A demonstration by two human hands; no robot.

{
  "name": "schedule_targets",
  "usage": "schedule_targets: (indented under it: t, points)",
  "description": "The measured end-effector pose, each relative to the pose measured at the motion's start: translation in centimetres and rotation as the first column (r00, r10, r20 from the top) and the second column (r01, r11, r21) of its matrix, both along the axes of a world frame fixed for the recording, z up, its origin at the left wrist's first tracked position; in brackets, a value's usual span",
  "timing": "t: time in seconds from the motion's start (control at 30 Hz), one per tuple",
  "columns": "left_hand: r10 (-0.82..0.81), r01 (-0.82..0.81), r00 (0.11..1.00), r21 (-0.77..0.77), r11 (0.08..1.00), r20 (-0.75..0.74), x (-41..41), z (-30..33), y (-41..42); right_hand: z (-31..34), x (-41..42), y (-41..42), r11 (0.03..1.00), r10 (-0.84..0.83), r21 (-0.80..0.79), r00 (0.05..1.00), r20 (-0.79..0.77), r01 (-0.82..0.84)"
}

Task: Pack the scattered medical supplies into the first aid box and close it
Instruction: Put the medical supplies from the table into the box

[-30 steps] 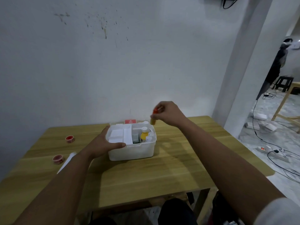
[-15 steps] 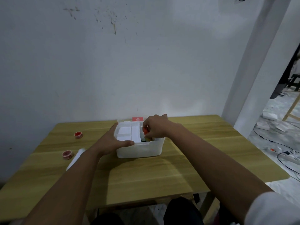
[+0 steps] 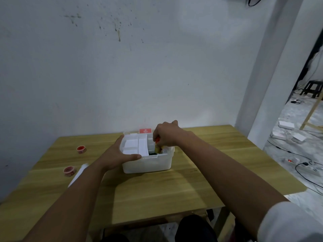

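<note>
Right hand is pinching a small bottle by its cap into the box. Left hand is gripping the box's near-left corner. Bottle is appearing light, rigid, likely slippery.

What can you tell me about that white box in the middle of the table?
The first aid box is a translucent white plastic tub, open at the top, standing upright on the wooden table. A white tray fills its left part. The left hand grips its near left corner, thumb along the front rim. The right hand holds a small orange-capped bottle inside its right part.
</note>
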State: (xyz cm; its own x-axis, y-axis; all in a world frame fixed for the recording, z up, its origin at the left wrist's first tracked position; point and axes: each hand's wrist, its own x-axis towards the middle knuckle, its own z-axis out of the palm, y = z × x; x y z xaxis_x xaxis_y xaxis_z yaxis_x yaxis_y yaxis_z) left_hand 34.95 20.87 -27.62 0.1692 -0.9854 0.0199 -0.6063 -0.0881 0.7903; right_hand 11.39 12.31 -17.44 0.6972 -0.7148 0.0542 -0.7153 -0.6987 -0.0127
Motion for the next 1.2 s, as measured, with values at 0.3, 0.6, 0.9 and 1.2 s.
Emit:
schedule_targets:
  t: [0.3,0.6,0.9,1.2]
  points:
    - [-0.058,0.055,0.997,-0.051,0.997,-0.058,-1.1,1.1,0.9,0.5,0.6,0.1,1.000,0.014,0.012,0.992,-0.127,-0.012]
    - [-0.044,0.042,0.998,-0.042,0.998,-0.052,-1.0,0.9,0.5,-0.5,1.5,0.6,0.998,0.056,0.030,0.969,-0.241,-0.050]
    - [-0.037,0.036,0.999,-0.029,0.999,-0.014,-0.6,0.5,0.5,-1.0,0.2,-0.7,0.991,0.005,0.131,0.997,0.073,-0.015]
    - [0.019,-0.019,0.999,0.010,1.000,-0.042,0.2,-0.1,-0.1,-3.7,-5.6,-1.5,0.948,-0.240,0.319,0.636,0.733,-0.010]
